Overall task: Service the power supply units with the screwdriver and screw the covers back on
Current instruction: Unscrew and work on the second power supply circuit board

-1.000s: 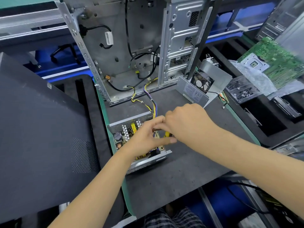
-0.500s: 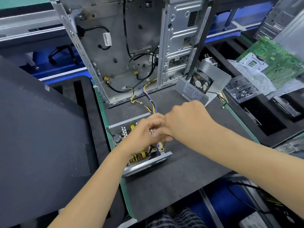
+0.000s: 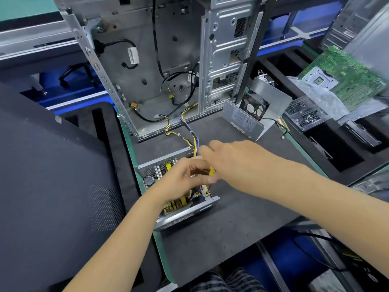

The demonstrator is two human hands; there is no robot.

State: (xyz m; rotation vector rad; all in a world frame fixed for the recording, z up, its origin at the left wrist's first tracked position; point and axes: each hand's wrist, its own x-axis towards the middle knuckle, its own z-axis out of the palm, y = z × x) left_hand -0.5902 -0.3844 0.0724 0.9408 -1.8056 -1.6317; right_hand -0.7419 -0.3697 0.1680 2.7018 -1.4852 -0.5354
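Both hands met over the open power supply [image 3: 181,190], which lay near the left edge of the dark mat [image 3: 231,228]. Left hand [image 3: 185,182] curled its fingers around something yellow, probably the screwdriver [image 3: 211,171]. Right hand [image 3: 229,159] covered it; its grip I cannot tell. The cover [image 3: 252,116] stood far right, off. Servicing seemed under way; next, the cover must be fetched.

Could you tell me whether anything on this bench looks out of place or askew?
Yes: the grey metal power supply cover with its black fan lies off its unit, tipped on edge beside the open silver computer case. Expected mid-service; nothing looks spilled or damaged.
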